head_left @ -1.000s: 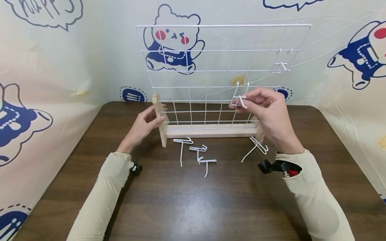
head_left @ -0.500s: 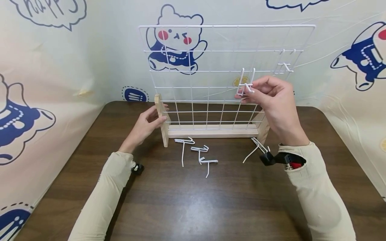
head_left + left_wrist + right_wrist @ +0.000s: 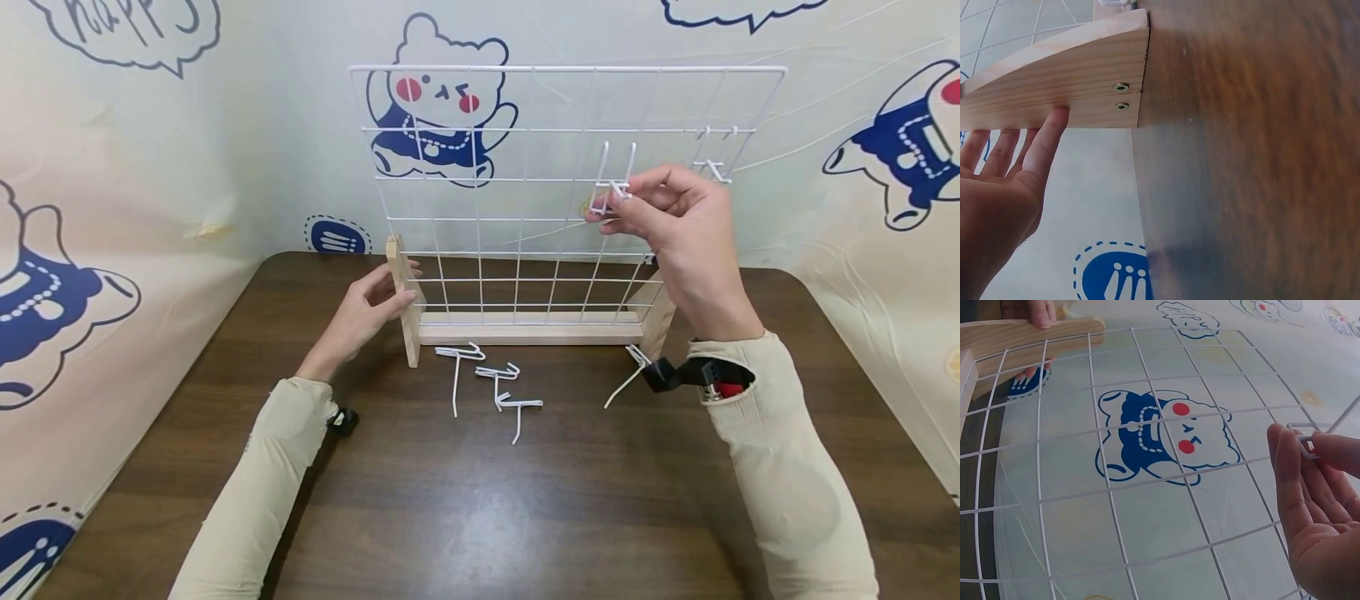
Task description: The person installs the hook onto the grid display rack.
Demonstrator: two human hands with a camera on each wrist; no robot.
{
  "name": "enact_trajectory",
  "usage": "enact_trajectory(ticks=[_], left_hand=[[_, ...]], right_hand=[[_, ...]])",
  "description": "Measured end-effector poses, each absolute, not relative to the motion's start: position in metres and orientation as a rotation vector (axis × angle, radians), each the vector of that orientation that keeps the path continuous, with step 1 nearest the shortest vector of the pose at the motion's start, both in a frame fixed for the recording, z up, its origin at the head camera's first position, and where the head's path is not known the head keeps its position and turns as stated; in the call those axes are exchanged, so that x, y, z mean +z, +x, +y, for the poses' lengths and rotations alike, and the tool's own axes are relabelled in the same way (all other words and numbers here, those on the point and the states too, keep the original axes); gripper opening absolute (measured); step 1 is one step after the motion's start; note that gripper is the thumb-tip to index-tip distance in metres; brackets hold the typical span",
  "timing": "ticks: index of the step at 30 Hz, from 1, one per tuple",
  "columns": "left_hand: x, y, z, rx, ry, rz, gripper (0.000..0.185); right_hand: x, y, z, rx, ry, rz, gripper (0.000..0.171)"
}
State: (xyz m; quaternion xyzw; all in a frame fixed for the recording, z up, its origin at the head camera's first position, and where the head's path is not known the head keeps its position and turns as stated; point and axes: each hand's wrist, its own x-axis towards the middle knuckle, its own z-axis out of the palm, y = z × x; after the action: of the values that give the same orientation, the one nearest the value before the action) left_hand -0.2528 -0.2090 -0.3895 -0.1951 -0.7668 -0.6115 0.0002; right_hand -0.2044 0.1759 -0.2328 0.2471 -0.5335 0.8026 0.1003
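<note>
My right hand (image 3: pixel 693 229) pinches a white wire hook (image 3: pixel 613 185) between thumb and fingers, its two prongs pointing up. The hook is in front of the upper right part of a white wire grid (image 3: pixel 495 220); in the right wrist view my fingers partly hide the hook (image 3: pixel 1304 445). At the grid's left, my left hand (image 3: pixel 360 312) holds the stand's wooden side piece (image 3: pixel 402 304), thumb on the near side and fingers behind. The left wrist view shows the thumb against this wooden piece (image 3: pixel 1085 75). Another white hook (image 3: pixel 711 167) hangs on the grid at upper right.
Three white hooks, one of them here (image 3: pixel 459 353), lie on the brown table (image 3: pixel 480 508) before the stand. Another hook (image 3: pixel 628 379) lies by the right wooden foot (image 3: pixel 654 321), partly behind the right wrist camera. A printed curtain (image 3: pixel 285 125) hangs behind.
My right hand has risen with the hook from the grid's lower part to its upper rows. The left hand keeps its hold on the wooden side piece. The view has shifted slightly.
</note>
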Motion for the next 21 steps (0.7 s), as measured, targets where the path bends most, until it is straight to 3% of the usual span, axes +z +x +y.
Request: enact_trajectory(ticks=[21], left_hand=[[-0.390, -0.253, -0.210, -1.889, -0.606, -2.434, 0.045]], right_hand=[[-0.221, -0.229, 0.162, 2.276, 0.620, -1.554, 0.018]])
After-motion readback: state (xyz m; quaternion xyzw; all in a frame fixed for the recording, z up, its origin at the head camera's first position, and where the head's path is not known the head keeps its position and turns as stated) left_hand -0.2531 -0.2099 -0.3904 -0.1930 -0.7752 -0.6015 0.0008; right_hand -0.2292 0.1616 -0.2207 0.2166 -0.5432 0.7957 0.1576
